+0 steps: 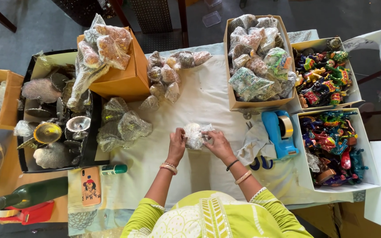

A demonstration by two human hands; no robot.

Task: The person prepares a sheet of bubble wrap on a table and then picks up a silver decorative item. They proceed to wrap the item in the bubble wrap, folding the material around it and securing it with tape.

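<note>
- Seen from above, a person's left hand and right hand both close on a small plastic-wrapped bundle, held just above the white cloth near the middle of the table.
- A blue tape dispenser sits just right of the hands.
- Boxes of painted figurines line the right edge.
- A green bottle lies at the near left corner.

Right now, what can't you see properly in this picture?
- Head view: the thing inside the plastic-wrapped bundle; crinkled wrap and both hands, left hand and right hand, hide it.
- Head view: the scissors; a white cloth covers all but the blue handles.
- Head view: the green bottle; the left edge cuts off its tip.
- Head view: the painted figures are too small to identify.
</note>
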